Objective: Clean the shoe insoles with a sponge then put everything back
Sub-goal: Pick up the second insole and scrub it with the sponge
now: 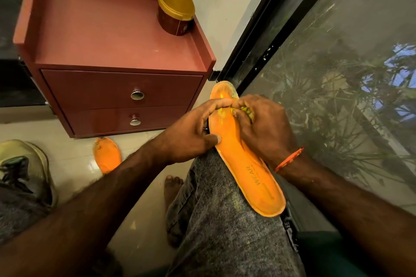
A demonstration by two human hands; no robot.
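Note:
An orange insole (249, 177) printed "WEAR" lies along my right thigh, heel end toward me, toe end pointing at the window. My left hand (191, 135) grips its left edge near the middle, thumb on top. My right hand (263, 126) presses a small yellow sponge (244, 110) onto the forefoot part; the sponge is mostly hidden under the fingers. A second orange insole (105, 155) lies on the floor in front of the drawers, partly hidden by my left forearm. A yellowish shoe (24, 164) sits on the floor at the left.
A red two-drawer cabinet (117, 56) stands against the wall ahead, with a gold-lidded tub (175, 11) on its top right corner. A meshed window with a black frame (258, 36) runs along the right. My bare foot (172, 189) rests on the tiled floor.

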